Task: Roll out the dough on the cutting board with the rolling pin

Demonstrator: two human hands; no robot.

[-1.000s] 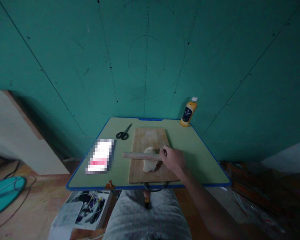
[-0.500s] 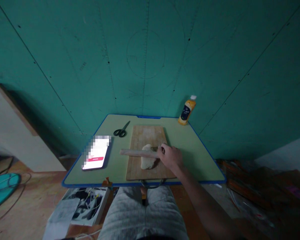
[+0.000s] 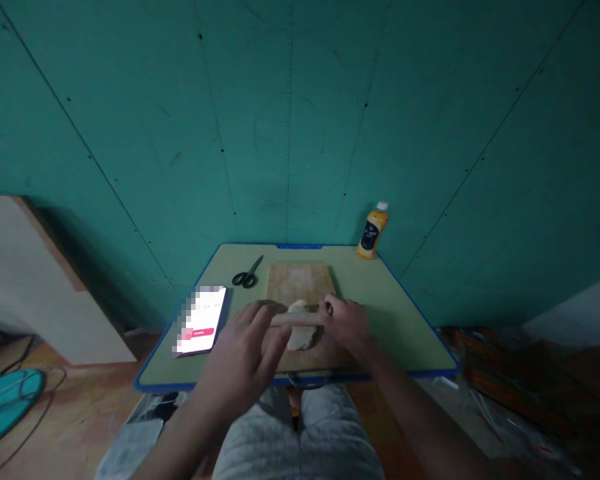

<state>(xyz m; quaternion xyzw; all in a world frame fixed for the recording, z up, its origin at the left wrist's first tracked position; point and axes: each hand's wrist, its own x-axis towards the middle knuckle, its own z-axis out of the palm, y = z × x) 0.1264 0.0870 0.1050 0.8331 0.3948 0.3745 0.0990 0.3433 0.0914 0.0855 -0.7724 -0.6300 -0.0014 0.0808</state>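
A pale wooden rolling pin lies crosswise over a flattened piece of dough on the wooden cutting board. My right hand is closed around the pin's right end. Over its left end is my left hand, with the fingers above and the thumb on the near side. That end of the pin is hidden under the left fingers. Part of the dough shows between the two hands, above and below the pin.
Black-handled scissors lie left of the board, and a lit phone lies at the table's left. An orange bottle with a white cap stands at the back right corner. The blue-edged table stands before a green wall.
My left hand has come into view and taken hold of the rolling pin's left end. My right hand still holds the right end. The whole view has tilted slightly upward.
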